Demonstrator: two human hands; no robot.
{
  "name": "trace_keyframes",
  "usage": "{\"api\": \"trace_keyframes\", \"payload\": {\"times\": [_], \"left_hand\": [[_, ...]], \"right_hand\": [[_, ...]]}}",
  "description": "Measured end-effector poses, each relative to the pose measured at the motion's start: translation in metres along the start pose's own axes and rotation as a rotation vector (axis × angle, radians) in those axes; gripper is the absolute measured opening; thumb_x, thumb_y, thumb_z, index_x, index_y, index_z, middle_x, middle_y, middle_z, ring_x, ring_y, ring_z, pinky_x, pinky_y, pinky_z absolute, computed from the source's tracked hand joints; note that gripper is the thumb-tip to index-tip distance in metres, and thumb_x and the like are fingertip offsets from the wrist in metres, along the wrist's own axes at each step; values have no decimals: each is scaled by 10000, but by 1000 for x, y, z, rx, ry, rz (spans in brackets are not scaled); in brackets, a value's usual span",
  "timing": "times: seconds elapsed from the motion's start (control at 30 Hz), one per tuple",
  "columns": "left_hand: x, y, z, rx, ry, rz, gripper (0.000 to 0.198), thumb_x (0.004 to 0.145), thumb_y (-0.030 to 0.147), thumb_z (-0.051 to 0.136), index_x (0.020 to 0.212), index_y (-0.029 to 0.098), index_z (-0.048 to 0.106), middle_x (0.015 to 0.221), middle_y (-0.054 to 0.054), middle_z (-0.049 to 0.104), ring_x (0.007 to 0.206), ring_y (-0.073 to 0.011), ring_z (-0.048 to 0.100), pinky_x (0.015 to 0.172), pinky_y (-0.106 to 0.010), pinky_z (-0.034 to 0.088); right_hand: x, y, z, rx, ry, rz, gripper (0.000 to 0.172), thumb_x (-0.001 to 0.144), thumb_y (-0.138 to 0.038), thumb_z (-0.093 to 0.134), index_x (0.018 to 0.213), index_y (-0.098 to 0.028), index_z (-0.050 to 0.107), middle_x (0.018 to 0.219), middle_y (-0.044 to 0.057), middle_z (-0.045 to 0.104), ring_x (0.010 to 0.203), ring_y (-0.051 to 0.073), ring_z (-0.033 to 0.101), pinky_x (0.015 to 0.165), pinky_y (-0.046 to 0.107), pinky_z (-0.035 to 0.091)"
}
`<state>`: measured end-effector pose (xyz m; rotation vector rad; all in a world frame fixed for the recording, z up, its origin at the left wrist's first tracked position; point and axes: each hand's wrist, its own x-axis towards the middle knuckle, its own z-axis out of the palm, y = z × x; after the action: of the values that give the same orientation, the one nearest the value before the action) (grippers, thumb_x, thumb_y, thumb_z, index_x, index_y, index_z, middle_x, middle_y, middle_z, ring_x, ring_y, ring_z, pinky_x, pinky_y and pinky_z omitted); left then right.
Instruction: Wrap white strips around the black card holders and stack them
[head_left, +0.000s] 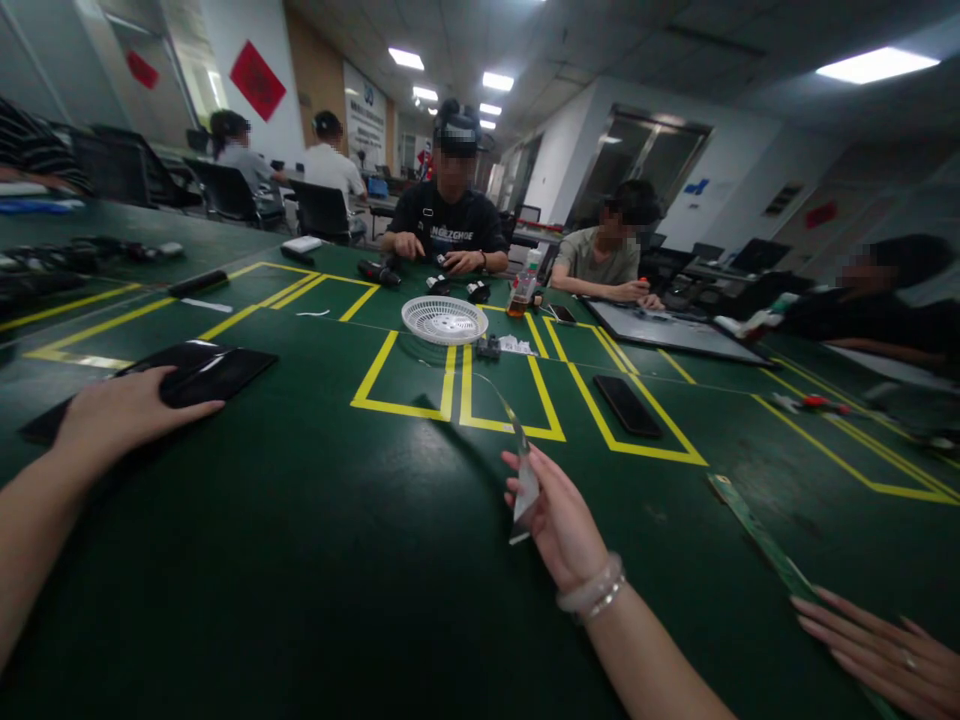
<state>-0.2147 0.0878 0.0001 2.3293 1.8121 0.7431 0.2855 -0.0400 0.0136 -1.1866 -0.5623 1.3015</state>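
Note:
My left hand [124, 415] lies on a flat, glossy black item [225, 372] at the left of the table, thumb stretched away from the other fingers. What the black item is, I cannot make out. Further right, my right hand [559, 520] pinches a thin, shiny, pale strip [527, 488] between thumb and fingers. The strip is wider at its lower end and narrows into a long curl that rises away toward the table's middle. A pale bracelet [596, 590] circles my right wrist.
The green table [337, 560] carries yellow tape outlines. A white round basket [444, 320], a black phone [627, 405] and a bottle [521, 290] stand or lie ahead. Another person's hand [885, 640] touches a long green strip [765, 540] at right. Several people sit around.

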Motion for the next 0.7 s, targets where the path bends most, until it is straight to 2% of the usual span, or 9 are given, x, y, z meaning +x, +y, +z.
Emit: {"api": "trace_keyframes", "payload": {"times": [0.07,0.13,0.2,0.27,0.37,0.47,0.57,0.63,0.7], "left_hand": [[3,14,5,121,-13,-170,820,778,701,544,1322,90,599,1170,-182,652,1174,-468,532,971,-550,420],[6,36,11,205,-70,-213,884,799,703,549,1352,14,544,1236,-234,600,1126,-476,549,916,-562,455],[6,66,20,203,-145,-83,848,820,664,590,1376,27,517,1309,-214,559,1166,-431,534,979,-552,431],[1,101,31,151,-184,101,800,797,643,655,1375,105,531,1342,-154,551,1225,-377,507,1091,-555,337],[-16,153,47,53,-223,362,785,755,638,712,1382,200,534,1379,-110,533,1285,-350,470,1169,-575,216],[-36,195,60,-47,-281,549,810,720,575,773,1415,258,507,1414,-91,506,1310,-334,461,1194,-559,191],[-49,215,71,-98,-329,660,843,699,520,808,1433,255,489,1443,-107,476,1323,-345,452,1192,-586,177],[-52,218,76,-96,-361,679,833,717,484,810,1444,252,475,1468,-112,448,1347,-346,426,1187,-601,174],[-51,215,81,-95,-379,677,821,748,467,800,1460,254,452,1490,-112,422,1370,-337,401,1185,-603,179]], "right_hand": [[1,0,0,29,11,20,407,786,-349,775,1149,-224,639,1093,46,746,686,119,685,618,243,591],[3,1,-1,56,22,26,353,824,-326,737,1146,-220,638,1105,49,743,678,113,685,612,234,591],[6,2,-4,79,26,24,312,841,-306,716,1131,-219,643,1106,47,741,674,108,684,599,225,589],[9,3,-7,84,19,19,291,832,-305,724,1104,-226,656,1094,35,740,683,110,688,589,222,589],[13,6,-11,69,17,5,293,791,-326,763,1059,-242,683,1045,11,737,704,122,694,599,235,597],[12,5,-11,38,32,-27,342,756,-339,791,1078,-264,701,1067,1,728,737,133,694,629,255,605],[9,4,-8,-22,11,-88,479,762,-363,785,1220,-301,660,1184,12,701,828,160,699,692,291,609],[7,4,-6,-94,-17,-167,542,789,-384,763,1304,-313,611,1234,24,682,904,177,694,792,332,600],[5,5,-5,-211,-54,-277,536,826,-402,727,1335,-309,590,1279,38,663,977,191,680,911,385,562]]}}
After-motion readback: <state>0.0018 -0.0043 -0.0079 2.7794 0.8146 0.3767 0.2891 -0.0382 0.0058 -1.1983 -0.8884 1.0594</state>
